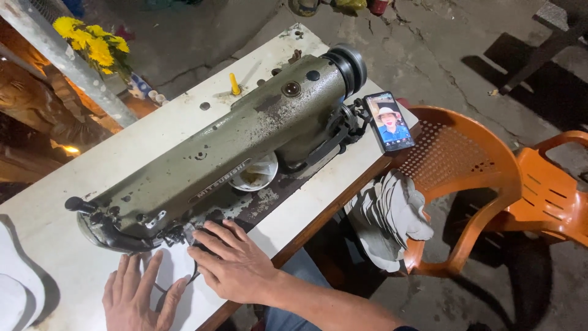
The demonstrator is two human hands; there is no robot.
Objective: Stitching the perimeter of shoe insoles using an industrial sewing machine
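Observation:
An old olive-green sewing machine lies across a worn white table. My left hand rests flat on a white piece of fabric beside the needle end, fingers spread. My right hand presses on the same fabric just right of the presser foot, fingers pointing toward the needle. Neither hand grips anything. The needle itself is hidden under the machine head.
A smartphone with a lit screen leans at the table's right edge. A stack of grey cut fabric pieces sits on an orange plastic chair; a second orange chair stands behind. Yellow flowers stand far left. A white bowl sits under the machine.

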